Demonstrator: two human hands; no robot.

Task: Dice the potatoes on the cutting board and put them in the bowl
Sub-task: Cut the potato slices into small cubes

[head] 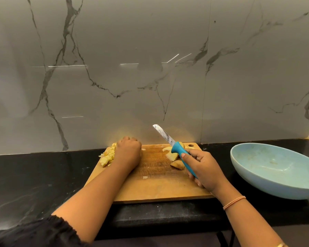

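left hand [128, 154] is sitting at the far-left corner of the cutting board [159, 186], back of the hand facing up, fingers curling down and away so the tips are hidden. diced potato [107, 156] is lying in a heap touching that hand's left side and reaching the board's left edge. cannot tell whether the fingers are pinching any of it or just pressing against it. right hand [202, 168] is wrapping its fingers round the teal handle of the knife [182, 157], blade pointing up and away to the left, lifted off the board. potato chunks [175, 159], skin on, are lying on the board's far-right part, just beyond the right hand's fingers and partly behind the handle, apart from the fingers. one stray bit [145, 177] is lying mid-board between the forearms. bowl [257, 186], pale blue, is sitting on the black counter [34, 175] just right of the board.
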